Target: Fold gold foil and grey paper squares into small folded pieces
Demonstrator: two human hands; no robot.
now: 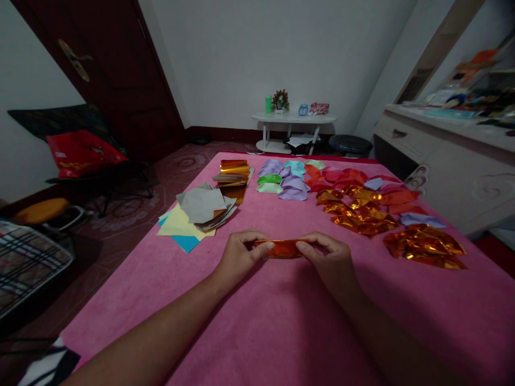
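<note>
Between my two hands, over the middle of the pink-covered table (pixel 257 311), is a narrow folded strip of shiny orange-gold foil paper (pixel 285 249). My left hand (pixel 245 249) pinches its left end, thumb in front and fingers behind. The right end is pinched the same way by my right hand (pixel 328 253). Beyond my left hand lie a stack of grey-backed sheets (pixel 203 202) and yellow paper (pixel 180 221) over blue paper (pixel 188 244). Folded gold foil pieces (pixel 362 220) lie beyond my right hand.
Gold foil sheets (pixel 234 167) rest at the table's far left. Purple folded papers (pixel 293 187), green ones (pixel 269 179) and red ones (pixel 338 177) spread across the far side. A white dresser (pixel 450 161) stands right; a chair with a red bag (pixel 82 153) stands left.
</note>
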